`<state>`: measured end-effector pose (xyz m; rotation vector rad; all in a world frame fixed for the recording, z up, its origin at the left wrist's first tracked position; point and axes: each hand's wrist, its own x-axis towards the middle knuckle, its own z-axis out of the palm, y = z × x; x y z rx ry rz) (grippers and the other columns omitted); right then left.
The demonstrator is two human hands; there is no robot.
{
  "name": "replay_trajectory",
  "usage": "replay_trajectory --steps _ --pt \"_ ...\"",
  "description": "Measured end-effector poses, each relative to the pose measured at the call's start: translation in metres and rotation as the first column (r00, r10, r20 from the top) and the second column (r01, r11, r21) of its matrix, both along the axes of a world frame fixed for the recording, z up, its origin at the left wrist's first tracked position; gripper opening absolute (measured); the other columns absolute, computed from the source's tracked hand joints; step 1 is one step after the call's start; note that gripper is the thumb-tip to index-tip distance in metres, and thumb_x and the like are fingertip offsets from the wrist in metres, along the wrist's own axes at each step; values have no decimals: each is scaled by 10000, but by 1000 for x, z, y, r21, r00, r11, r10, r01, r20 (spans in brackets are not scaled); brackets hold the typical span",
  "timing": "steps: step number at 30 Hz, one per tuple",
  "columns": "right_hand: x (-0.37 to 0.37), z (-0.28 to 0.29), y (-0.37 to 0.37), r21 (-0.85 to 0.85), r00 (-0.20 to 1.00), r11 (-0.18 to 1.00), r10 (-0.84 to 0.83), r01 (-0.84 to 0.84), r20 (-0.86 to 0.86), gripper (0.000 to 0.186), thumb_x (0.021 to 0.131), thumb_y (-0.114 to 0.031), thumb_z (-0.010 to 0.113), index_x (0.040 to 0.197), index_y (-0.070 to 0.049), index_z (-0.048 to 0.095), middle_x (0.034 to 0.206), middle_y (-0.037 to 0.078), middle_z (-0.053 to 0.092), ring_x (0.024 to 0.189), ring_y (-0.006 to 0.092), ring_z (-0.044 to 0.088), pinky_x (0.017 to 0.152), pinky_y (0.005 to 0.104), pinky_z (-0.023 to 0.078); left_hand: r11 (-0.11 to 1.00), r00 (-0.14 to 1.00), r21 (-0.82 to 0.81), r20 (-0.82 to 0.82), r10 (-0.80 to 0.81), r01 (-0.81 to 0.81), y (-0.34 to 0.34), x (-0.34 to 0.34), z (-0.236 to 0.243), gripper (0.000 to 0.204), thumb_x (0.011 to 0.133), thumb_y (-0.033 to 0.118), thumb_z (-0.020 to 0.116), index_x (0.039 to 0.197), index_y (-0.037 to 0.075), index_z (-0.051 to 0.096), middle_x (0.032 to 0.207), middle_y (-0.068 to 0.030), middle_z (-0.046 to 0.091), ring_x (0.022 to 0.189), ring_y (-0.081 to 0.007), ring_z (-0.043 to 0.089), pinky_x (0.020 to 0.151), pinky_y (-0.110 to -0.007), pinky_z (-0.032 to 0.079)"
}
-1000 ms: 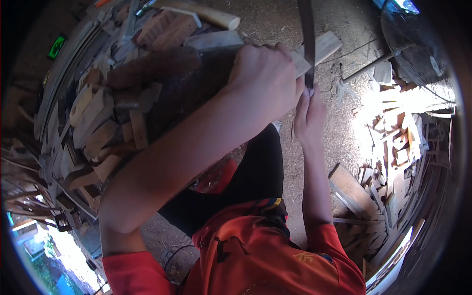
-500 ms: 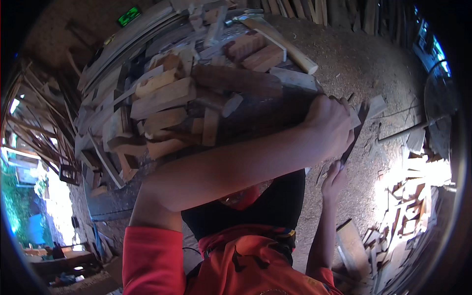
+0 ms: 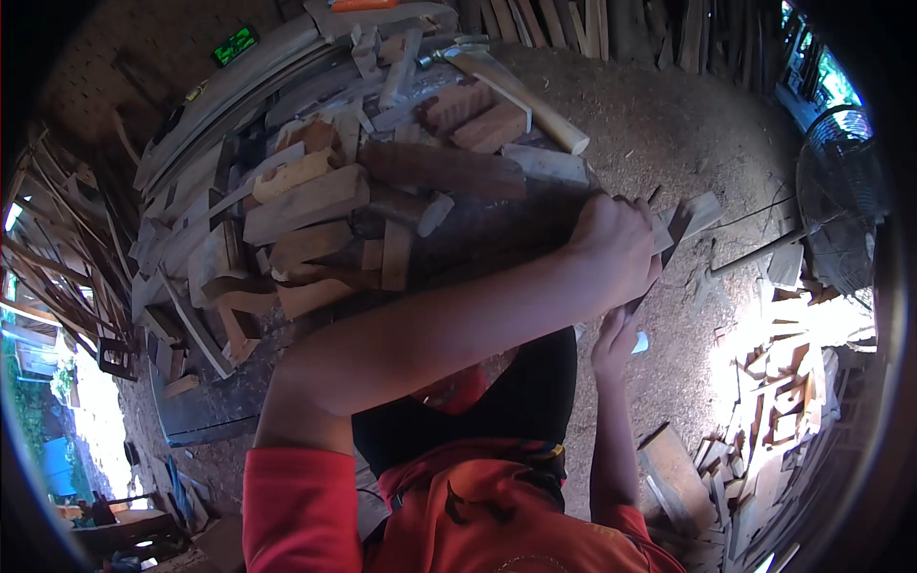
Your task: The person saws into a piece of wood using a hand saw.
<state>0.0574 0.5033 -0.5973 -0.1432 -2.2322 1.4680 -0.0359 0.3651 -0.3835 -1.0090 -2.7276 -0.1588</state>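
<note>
A light wooden piece point(image 3: 702, 212) juts past the right edge of the cluttered workbench point(image 3: 215, 420), with my left hand point(image 3: 611, 244) closed round it, knuckles up. My right hand point(image 3: 614, 339), lower and nearer my body, grips the lower end of a long dark flat blade point(image 3: 676, 229), which slants up to the right across the wooden piece. The blade's handle is hidden in my fingers. My left forearm lies across the view in front of heaped offcuts, among them a dark reddish block point(image 3: 439, 167) and a pale block point(image 3: 544, 162) near my left hand.
A long wooden-handled tool point(image 3: 516, 95) lies at the back of the bench. A standing fan point(image 3: 836, 181) is at the right. Scrap wood point(image 3: 783, 411) is piled on the floor at lower right. Planks point(image 3: 573, 29) lean at the back, more sticks point(image 3: 57, 248) at the left.
The view has swung, showing more of the bench and back wall. The blade, upright a second ago, now slants rightward, and my right hand sits lower against the wooden piece. Both hands keep their grips.
</note>
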Motion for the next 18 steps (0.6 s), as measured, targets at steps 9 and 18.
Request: replay_trajectory --steps 9,18 --pt "-4 -13 13 141 996 989 25 -37 86 188 1066 -162 428 1074 -6 532 795 222 613 728 433 627 648 464 465 999 999 32 39 7 -8 -10 -3 4 488 960 415 541 1014 -54 665 770 -135 736 750 -290 742 678 -432 566" --pt "2 -16 19 99 1000 995 2 -4 22 156 1059 -135 446 1070 7 510 726 198 612 646 401 635 596 436 471 999 998 28 54 -34 33 -6 -5 4 468 943 407 565 967 -55 636 719 -148 719 712 -299 741 663 -407 576"
